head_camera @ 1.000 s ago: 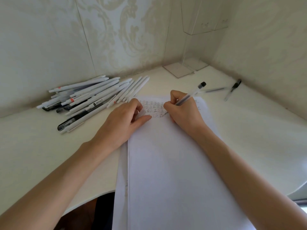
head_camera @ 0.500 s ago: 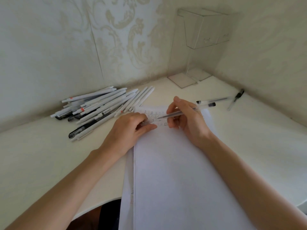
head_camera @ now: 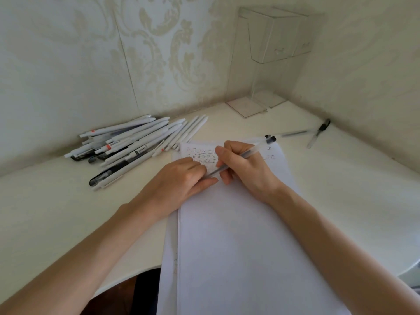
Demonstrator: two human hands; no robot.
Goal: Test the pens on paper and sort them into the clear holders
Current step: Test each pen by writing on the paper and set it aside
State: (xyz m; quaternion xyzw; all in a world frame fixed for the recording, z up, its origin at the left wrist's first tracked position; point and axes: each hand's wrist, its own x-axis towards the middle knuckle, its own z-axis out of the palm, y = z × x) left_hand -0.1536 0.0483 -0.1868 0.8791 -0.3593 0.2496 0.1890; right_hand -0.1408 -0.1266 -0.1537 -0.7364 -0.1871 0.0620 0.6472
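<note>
White pens lay heaped by the back-left edge; a clear pen slanted across the paper; clear holders stood in the back corner.

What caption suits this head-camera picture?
Right hand holds a clear pen over the marked paper; left hand rests beside its tip, white pens piled nearby.

Soft, even, slightly greenish daylight, faint shadows under the pile of white plastic pens, mild overall blur, wide-angle bending of the cream tabletop near the edges.
</note>
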